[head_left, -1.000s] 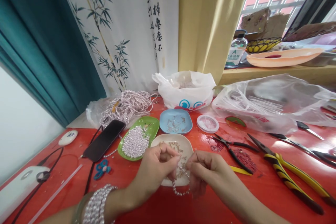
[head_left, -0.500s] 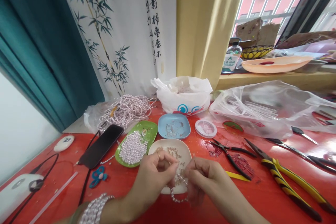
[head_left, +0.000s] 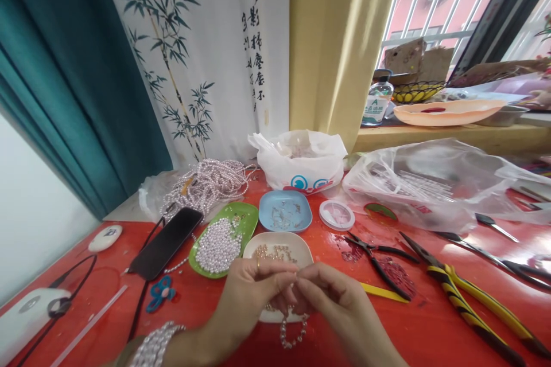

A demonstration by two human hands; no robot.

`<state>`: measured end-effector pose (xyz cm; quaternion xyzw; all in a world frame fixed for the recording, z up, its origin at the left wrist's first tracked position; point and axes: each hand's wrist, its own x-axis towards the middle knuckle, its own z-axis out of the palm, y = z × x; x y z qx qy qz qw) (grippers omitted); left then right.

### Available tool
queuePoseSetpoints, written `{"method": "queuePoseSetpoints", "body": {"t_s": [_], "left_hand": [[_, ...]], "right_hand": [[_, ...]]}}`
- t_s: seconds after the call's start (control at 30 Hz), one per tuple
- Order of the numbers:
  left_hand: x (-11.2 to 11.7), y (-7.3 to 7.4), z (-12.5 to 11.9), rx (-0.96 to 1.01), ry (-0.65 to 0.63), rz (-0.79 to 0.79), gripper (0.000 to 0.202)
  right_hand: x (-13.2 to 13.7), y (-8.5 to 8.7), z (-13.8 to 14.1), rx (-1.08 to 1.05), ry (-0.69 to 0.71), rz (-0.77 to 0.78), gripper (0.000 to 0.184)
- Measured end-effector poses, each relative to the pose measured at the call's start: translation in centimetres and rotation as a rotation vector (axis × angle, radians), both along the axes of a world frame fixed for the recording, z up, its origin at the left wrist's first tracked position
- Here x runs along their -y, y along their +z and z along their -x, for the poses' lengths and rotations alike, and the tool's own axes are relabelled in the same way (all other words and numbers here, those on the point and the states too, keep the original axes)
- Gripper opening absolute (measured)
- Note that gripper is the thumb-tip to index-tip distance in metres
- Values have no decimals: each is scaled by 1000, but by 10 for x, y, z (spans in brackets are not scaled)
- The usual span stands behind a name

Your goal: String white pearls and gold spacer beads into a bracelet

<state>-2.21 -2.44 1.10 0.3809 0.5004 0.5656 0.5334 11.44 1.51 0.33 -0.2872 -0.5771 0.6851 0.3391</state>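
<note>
A short loop of pearly beads (head_left: 293, 342) hangs beneath my fingers. My left hand (head_left: 262, 292) pinches one part of this bead string, thumb and forefinger pressed together. Fingertips touching the left ones, my right hand (head_left: 329, 298) is closed in a pinch on the string too; the exact point of grip is hidden. Under and behind both hands lies a cream tray (head_left: 301, 243) with small gold-coloured beads. To its left, a green tray (head_left: 247, 215) holds many loose pale pearl beads (head_left: 218, 245). A blue tray (head_left: 284, 226) behind has small clear and metallic bits.
Black-handled pliers (head_left: 379, 264) and larger yellow-black pliers (head_left: 469, 298) lie at right, near scissors (head_left: 486, 255). A phone (head_left: 166, 243) and a blue flower-shaped piece (head_left: 161, 293) are left. Bead strands (head_left: 210, 183), a white bag (head_left: 301, 163) and a clear bag (head_left: 422, 183) line the back.
My hands have come together, the right moving left until the fingertips meet. The bead loop now hangs lower and more freely below them. The view has tilted slightly up.
</note>
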Motion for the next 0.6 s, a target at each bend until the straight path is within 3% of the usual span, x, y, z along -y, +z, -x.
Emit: {"method": "queuePoseSetpoints", "body": {"t_s": [0.13,0.3,0.6], "left_hand": [[3,2,0,-70,-51,-41,11],[4,5,6,-291,29,-222,9],[4,6,15,-879,14,-579,16]], "right_hand": [[1,4,-3,23,-54,-88,17],[1,9,-9,47,-71,-209,17],[2,15,-10,164,-36,-233,19]]}}
